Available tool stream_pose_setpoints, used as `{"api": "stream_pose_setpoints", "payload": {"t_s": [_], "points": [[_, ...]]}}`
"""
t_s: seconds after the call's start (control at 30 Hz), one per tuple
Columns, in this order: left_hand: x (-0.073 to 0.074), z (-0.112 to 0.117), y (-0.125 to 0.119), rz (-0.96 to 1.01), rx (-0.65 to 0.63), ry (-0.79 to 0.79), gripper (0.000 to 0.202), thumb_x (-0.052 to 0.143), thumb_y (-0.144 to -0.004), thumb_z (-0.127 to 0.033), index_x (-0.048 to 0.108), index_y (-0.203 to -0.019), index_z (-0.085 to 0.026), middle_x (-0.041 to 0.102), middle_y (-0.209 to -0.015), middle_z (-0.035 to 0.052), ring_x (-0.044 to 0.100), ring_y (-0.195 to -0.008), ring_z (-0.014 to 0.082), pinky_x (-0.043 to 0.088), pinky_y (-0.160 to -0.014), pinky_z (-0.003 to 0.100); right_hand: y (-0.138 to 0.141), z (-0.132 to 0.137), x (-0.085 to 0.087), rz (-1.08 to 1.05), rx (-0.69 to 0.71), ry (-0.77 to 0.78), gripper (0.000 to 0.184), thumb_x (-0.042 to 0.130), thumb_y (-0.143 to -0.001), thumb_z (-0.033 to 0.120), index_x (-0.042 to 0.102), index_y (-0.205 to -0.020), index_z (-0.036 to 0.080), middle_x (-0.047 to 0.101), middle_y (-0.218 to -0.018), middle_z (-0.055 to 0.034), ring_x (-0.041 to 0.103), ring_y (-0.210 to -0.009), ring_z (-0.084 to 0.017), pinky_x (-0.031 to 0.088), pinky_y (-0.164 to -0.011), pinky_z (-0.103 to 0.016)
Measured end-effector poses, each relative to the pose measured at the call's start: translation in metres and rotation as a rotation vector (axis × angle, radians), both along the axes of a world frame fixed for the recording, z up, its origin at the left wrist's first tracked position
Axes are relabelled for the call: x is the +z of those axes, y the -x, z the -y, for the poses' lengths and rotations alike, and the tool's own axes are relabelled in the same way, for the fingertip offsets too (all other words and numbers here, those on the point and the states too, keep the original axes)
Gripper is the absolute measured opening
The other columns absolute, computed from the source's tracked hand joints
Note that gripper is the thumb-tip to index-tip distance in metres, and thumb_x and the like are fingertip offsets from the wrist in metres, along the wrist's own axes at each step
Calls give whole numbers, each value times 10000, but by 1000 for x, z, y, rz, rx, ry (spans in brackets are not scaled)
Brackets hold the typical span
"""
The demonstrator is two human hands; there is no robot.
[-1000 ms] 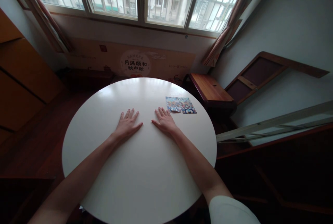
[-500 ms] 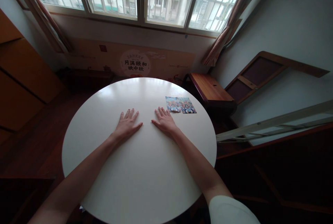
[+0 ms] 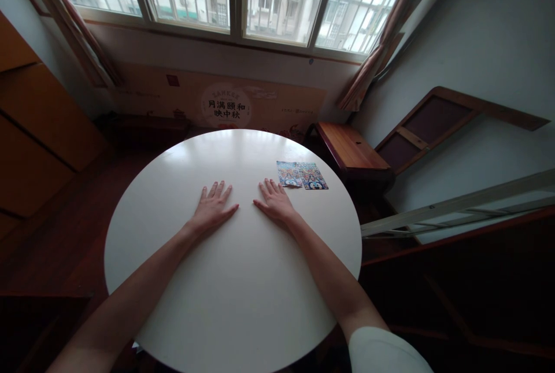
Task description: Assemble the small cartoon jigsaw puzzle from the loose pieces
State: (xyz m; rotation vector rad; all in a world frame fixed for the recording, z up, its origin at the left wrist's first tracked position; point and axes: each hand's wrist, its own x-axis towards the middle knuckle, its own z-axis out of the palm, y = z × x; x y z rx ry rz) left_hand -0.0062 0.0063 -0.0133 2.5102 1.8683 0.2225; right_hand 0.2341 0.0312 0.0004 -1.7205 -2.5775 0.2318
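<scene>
My left hand [image 3: 212, 206] lies flat, palm down, on the round white table [image 3: 234, 292], its fingers spread and nothing in it. To its right my right hand [image 3: 274, 202] rests the same way, fingers apart and holding nothing. Just beyond the right fingertips lie two colourful printed sheets, side by side. The left sheet [image 3: 288, 173] comes very close to those fingertips; whether they touch is hard to tell. The right sheet [image 3: 313, 176] lies a little farther off, and both have busy patterns with a blue and white figure at the bottom.
Behind the table stands a small wooden bench [image 3: 353, 144] at the right. A printed banner [image 3: 225, 104] runs along the wall below the barred windows [image 3: 281, 0]. A pale metal rail [image 3: 459, 202] slants at the right, and an orange cabinet [image 3: 39, 113] stands left.
Both hands stay in place on the table. Only a very slight shift of the whole view shows.
</scene>
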Motion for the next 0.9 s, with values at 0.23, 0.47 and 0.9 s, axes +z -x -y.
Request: {"api": "stream_pose_setpoints", "payload": {"t_s": [0.23, 0.47, 0.9], "points": [[-1, 1, -1, -6, 4, -12, 718, 351, -872, -608, 321, -1450, -183, 263, -1518, 150, 186, -1409, 321, 103, -1118, 513, 1, 2, 0, -12, -4, -11, 788, 192, -877, 678, 194, -1488, 181, 93, -1565, -86, 60, -1444, -241, 38, -1154, -413], [2, 1, -3, 39, 20, -40, 724, 372, -871, -582, 309, -1444, -144, 306, -1497, 160, 225, -1392, 326, 112, -1116, 521, 1, 0, 0, -11, 3, -24, 785, 207, -876, 674, 202, -1486, 179, 96, -1565, -84, 64, -1443, -242, 34, -1153, -416], [34, 26, 31, 72, -161, -441, 321, 426, -903, -380, 636, -967, -145, 651, -900, 110, 561, -879, 238, 334, -914, 401, -2, 2, -1, -94, 40, -80, 700, 347, -883, 602, 339, -1433, 169, 224, -1536, -109, 133, -1428, -273, 104, -1143, -441]]}}
